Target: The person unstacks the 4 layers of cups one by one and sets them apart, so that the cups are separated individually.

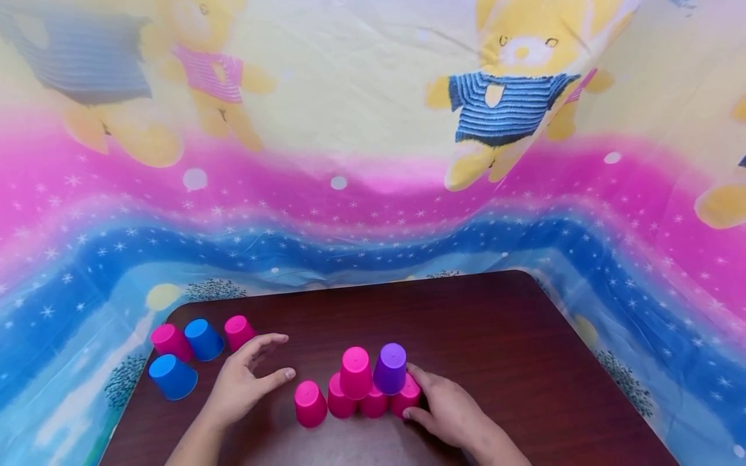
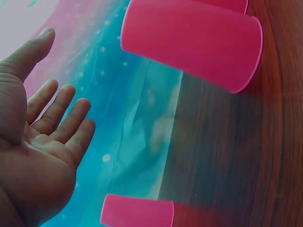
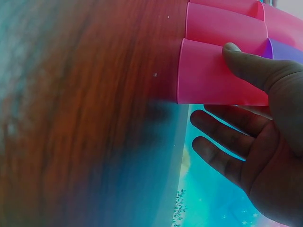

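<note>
Three upside-down pink cups stand side by side, the middle one between the others. On top of them sit an upside-down pink cup and a purple cup. My right hand holds the right-end pink cup, thumb on its near side and index finger round its far side. Just left of the row, a single pink cup stands upside down. My left hand is in the air left of that cup, fingers spread and loosely bent, palm bare in the left wrist view.
At the table's back left stand two blue cups, a front one and a rear one, and two pink cups, left and right, the latter close behind my left hand. A printed cloth hangs round the dark wooden table.
</note>
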Action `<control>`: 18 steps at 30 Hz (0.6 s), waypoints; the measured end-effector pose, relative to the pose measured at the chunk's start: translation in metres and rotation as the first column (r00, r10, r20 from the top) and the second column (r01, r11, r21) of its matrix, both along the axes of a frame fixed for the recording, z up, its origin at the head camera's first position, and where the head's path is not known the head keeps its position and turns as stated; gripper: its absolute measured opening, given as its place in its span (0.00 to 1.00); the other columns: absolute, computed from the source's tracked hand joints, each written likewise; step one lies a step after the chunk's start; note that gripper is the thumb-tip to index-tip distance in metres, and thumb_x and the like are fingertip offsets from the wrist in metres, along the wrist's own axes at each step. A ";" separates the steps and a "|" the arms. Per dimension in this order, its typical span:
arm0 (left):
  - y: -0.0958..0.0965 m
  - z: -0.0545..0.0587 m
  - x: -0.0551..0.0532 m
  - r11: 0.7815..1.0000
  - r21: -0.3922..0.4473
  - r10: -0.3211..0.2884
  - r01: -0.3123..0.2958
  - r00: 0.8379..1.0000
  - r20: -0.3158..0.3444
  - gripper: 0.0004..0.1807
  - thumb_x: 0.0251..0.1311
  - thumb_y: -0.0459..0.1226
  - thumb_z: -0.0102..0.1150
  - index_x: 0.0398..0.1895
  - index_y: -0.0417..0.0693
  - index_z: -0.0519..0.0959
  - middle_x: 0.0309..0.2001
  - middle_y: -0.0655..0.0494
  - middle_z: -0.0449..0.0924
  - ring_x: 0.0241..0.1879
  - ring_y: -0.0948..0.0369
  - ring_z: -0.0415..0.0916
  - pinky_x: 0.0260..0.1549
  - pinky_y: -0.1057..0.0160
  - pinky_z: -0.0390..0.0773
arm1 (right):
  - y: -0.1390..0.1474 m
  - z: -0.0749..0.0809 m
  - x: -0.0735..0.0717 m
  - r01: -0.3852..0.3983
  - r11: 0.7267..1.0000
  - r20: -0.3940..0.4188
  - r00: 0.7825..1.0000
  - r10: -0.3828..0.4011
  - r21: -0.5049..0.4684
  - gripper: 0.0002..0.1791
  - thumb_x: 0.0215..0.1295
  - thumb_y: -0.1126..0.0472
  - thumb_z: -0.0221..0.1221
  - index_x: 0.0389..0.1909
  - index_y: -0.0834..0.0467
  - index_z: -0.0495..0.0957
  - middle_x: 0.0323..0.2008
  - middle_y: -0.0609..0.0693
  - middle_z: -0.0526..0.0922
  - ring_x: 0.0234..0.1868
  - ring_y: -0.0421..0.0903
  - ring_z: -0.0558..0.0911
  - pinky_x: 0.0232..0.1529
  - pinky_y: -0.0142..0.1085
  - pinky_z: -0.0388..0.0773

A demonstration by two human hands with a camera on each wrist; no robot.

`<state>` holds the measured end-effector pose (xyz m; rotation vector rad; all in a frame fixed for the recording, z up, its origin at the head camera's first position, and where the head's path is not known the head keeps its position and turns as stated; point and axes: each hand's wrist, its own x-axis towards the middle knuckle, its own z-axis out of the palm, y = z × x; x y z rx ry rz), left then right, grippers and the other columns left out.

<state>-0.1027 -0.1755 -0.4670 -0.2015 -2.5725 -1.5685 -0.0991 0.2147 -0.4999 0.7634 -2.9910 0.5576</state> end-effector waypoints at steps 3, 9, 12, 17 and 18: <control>0.006 -0.001 -0.001 0.999 0.024 -0.032 0.032 0.999 -0.014 0.34 0.44 0.50 0.75 0.59 0.64 0.74 0.57 0.67 0.76 0.61 0.58 0.71 0.56 0.51 0.75 | 0.000 0.001 0.000 -0.001 1.000 0.002 1.000 0.001 -0.001 0.43 0.56 0.41 0.66 0.71 0.50 0.62 0.59 0.48 0.77 0.58 0.45 0.78 0.56 0.45 0.76; 0.018 -0.003 -0.003 0.994 0.050 -0.092 0.093 0.996 -0.005 0.35 0.43 0.50 0.76 0.58 0.65 0.74 0.55 0.69 0.76 0.61 0.60 0.71 0.57 0.48 0.74 | 0.000 0.000 -0.001 0.003 1.000 -0.013 1.000 -0.003 0.000 0.43 0.56 0.41 0.66 0.70 0.51 0.62 0.59 0.49 0.77 0.58 0.45 0.78 0.57 0.44 0.76; 0.023 -0.003 -0.003 0.992 0.049 -0.115 0.115 0.993 -0.008 0.34 0.42 0.50 0.76 0.57 0.67 0.74 0.55 0.70 0.76 0.61 0.61 0.71 0.58 0.44 0.72 | 0.001 -0.001 -0.002 0.002 1.000 -0.012 1.000 -0.002 0.000 0.43 0.56 0.41 0.66 0.70 0.51 0.62 0.60 0.49 0.77 0.58 0.45 0.78 0.57 0.44 0.75; 0.032 -0.003 -0.004 0.987 0.041 -0.152 0.154 0.988 -0.036 0.33 0.43 0.48 0.77 0.56 0.70 0.75 0.53 0.70 0.77 0.59 0.66 0.71 0.59 0.44 0.71 | 0.001 -0.001 -0.002 -0.001 1.000 -0.011 1.000 0.001 -0.003 0.43 0.56 0.41 0.66 0.70 0.51 0.62 0.60 0.49 0.77 0.58 0.45 0.78 0.57 0.44 0.75; 0.033 -0.003 -0.004 0.986 0.040 -0.159 0.160 0.987 -0.040 0.33 0.43 0.48 0.77 0.55 0.71 0.75 0.53 0.69 0.77 0.59 0.66 0.71 0.59 0.44 0.71 | 0.001 -0.001 -0.002 -0.002 1.000 -0.013 1.000 0.002 -0.005 0.43 0.56 0.41 0.66 0.70 0.51 0.62 0.59 0.49 0.77 0.57 0.45 0.78 0.57 0.44 0.76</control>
